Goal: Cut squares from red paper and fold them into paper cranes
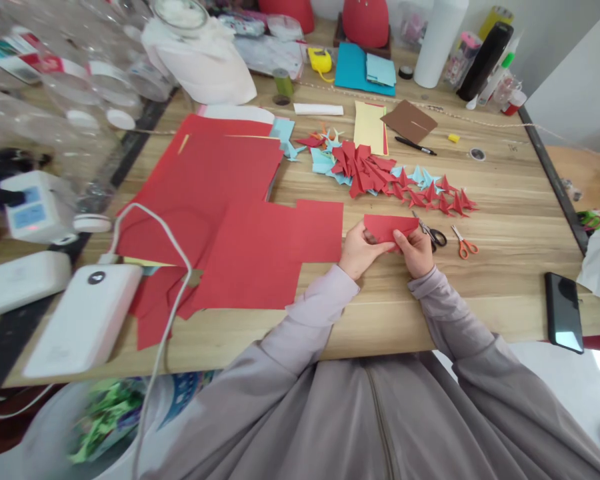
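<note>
Between my two hands is a folded piece of red paper (386,227), lifted a little off the wooden table. My left hand (359,251) grips its left end, and my right hand (416,252) pinches its right side with the thumb on top. Just beyond my right hand lie black-handled scissors (437,237), partly hidden by it, and small orange-handled scissors (465,248). To the left, flat red paper sheets (260,257) overlap one another. Behind my hands spreads a pile of folded red paper pieces (363,170), with small red and light-blue star-like folded shapes trailing rightward.
A white power bank (87,320) with a cable sits at the left front edge. A phone (564,312) lies at the right edge. Farther back are a brown paper square (409,121), a pen (416,146) and a yellow tape measure (320,60). Plastic bottles (75,80) crowd the left.
</note>
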The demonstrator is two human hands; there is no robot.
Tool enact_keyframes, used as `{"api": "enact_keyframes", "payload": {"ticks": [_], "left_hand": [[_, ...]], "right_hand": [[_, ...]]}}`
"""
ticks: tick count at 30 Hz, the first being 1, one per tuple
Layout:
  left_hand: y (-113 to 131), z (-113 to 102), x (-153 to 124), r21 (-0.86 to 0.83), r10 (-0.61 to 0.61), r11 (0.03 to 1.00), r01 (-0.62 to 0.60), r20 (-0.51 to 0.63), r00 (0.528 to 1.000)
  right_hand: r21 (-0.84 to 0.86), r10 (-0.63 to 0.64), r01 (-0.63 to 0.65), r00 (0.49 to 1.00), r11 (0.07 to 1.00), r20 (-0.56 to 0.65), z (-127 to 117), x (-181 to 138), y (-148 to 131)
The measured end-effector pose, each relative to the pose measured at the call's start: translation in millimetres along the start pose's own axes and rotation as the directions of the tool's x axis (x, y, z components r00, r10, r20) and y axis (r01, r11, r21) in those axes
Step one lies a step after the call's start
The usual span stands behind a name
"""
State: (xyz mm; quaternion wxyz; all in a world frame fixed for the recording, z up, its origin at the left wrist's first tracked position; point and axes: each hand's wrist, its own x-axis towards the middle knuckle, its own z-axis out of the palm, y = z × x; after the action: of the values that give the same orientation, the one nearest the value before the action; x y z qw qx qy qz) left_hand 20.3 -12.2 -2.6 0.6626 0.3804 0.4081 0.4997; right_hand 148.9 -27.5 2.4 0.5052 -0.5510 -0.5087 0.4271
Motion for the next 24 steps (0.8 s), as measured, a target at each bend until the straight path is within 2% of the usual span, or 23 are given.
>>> {"api": "enact_keyframes", "payload": {"ticks": [5,12,15,19,21,24], "left_hand": [[-6.7,-0.4,-1.4,0.159,-0.040,0.986,0.047,-0.047,0.998],[-4.4,1.8,-5.1,0.147,-0.035,0.989,0.027,0.051,0.998],[-7.0,-2.0,-3.9,0.182,-0.030,0.983,0.028,0.005,1.000],[-10.0,-6.3,-2.8,0.178,0.108,0.980,-0.090,-0.098,0.989],[-8.8,-5.4,-3.7,0.140,0.138,0.982,-0.127,-0.072,0.988],[-5.3,-1.1,-5.8,0.047,0.101,0.994,-0.103,0.032,0.994]], "right_hand": [[-0.002,-0.062,0.062,0.997,0.998,0.047,0.9,-1.3,2.2],[-0.008,-0.022,0.023,0.999,1.000,0.031,3.4,-1.2,4.7],[-0.009,-0.046,0.046,0.999,0.999,0.029,4.8,-1.4,3.0],[0.037,-0.062,0.060,0.996,0.997,0.062,6.8,-2.2,2.3],[0.042,-0.074,0.072,0.996,0.997,0.055,7.1,-2.5,2.4],[0.015,-0.090,0.091,0.996,0.996,-0.011,5.9,-2.3,1.6]]}}
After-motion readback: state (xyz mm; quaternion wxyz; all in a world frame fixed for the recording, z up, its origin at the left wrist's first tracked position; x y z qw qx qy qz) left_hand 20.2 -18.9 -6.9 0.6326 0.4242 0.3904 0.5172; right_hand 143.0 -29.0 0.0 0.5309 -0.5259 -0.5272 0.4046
